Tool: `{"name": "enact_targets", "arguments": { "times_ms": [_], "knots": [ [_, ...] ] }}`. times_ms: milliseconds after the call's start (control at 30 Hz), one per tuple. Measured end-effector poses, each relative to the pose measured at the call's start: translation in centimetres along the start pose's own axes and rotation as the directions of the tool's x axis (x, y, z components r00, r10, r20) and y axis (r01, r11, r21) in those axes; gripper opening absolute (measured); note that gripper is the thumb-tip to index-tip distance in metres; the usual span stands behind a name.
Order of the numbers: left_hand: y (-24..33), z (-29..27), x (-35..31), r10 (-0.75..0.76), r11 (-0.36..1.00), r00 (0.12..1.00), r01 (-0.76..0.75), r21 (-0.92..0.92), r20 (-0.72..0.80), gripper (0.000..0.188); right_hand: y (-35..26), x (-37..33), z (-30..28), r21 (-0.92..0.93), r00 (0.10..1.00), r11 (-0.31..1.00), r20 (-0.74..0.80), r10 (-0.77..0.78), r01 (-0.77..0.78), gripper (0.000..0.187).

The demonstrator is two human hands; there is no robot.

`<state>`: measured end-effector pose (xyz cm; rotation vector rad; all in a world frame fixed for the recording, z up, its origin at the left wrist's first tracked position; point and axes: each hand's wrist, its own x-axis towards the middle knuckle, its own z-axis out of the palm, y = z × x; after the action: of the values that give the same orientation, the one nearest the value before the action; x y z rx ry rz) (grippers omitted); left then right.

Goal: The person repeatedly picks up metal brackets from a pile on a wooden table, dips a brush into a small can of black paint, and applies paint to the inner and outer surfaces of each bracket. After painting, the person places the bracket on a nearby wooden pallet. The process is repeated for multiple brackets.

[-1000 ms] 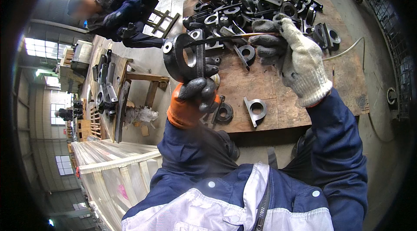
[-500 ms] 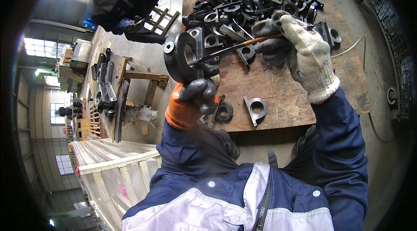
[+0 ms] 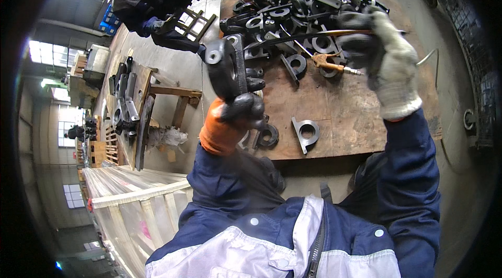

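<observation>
My left hand (image 3: 236, 116), in an orange glove with black fingers, is closed around a dark metal ring bracket (image 3: 224, 71) and holds it upright above the table's left side. My right hand (image 3: 384, 64), in a whitish knitted glove with dark grey fingers, is blurred but closed on a long thin file (image 3: 298, 36). The file points left; its tip lies just right of the bracket, apart from the ring's hole as far as I can see. Below the right hand, a tan blow gun (image 3: 328, 62) with a metal nozzle lies beside the heaped brackets.
A heap of dark brackets (image 3: 277, 11) covers the far part of the wooden tabletop (image 3: 355, 121). One loose bracket (image 3: 306, 134) lies near the front edge. Another person (image 3: 151, 1) is at the far left. A side bench (image 3: 137, 121) holds more metal parts. Wire mesh caging (image 3: 465, 32) stands right.
My right hand has moved right, drawing the file out of the ring. The bracket has turned so its hole shows less. The blow gun has come into sight.
</observation>
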<state>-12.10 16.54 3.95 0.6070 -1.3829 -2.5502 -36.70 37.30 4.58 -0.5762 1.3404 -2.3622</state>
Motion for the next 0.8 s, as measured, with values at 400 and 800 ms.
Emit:
{"name": "enact_targets", "arguments": {
  "times_ms": [400, 800],
  "knots": [
    [-1.8, -2.2, 3.8, 0.687, 0.588, 0.652, -0.238, 0.773, -0.321, 0.041, -3.4, -5.7, 5.2, -0.200, 0.937, 0.925, 0.209, -0.281, 0.322, 0.039],
    [-0.6, -0.8, 2.8, 0.778, 0.444, 0.545, -0.122, 0.888, -0.313, 0.037, -0.1, -6.6, 7.3, -0.361, 0.818, 0.786, 0.492, -0.298, 0.503, 0.023]
  ]
}}
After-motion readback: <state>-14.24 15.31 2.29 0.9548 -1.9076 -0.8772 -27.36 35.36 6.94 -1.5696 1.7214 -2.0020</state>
